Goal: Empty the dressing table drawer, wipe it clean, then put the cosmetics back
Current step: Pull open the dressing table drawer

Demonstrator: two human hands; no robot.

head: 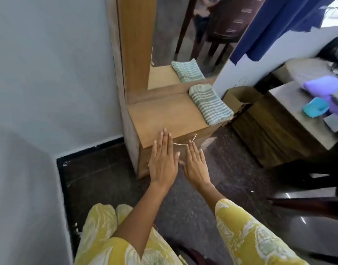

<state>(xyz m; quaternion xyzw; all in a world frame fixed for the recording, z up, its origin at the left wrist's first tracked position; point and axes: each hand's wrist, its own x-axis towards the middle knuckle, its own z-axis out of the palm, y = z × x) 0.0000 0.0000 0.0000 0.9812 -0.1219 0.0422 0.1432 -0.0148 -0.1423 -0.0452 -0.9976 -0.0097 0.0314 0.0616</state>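
Note:
A low wooden dressing table [164, 115] stands against the wall under a tall mirror [185, 35]. Its drawer front [200, 141] is closed, with a thin metal handle [185, 142] below the top's front edge. A folded green-and-white striped cloth [210, 104] lies on the top at the right. My left hand [163, 159] is flat with straight fingers, its fingertips over the top's front edge. My right hand [195, 165] is flat beside it, fingertips near the handle. Neither hand holds anything. No cosmetics are in view.
A grey wall [49, 73] borders the left. An open cardboard box [239, 96] sits on the dark floor right of the table. Further right a wooden side table [290, 131] carries a blue container [315, 107] and purple items. A dark chair leg [307, 205] reaches in at lower right.

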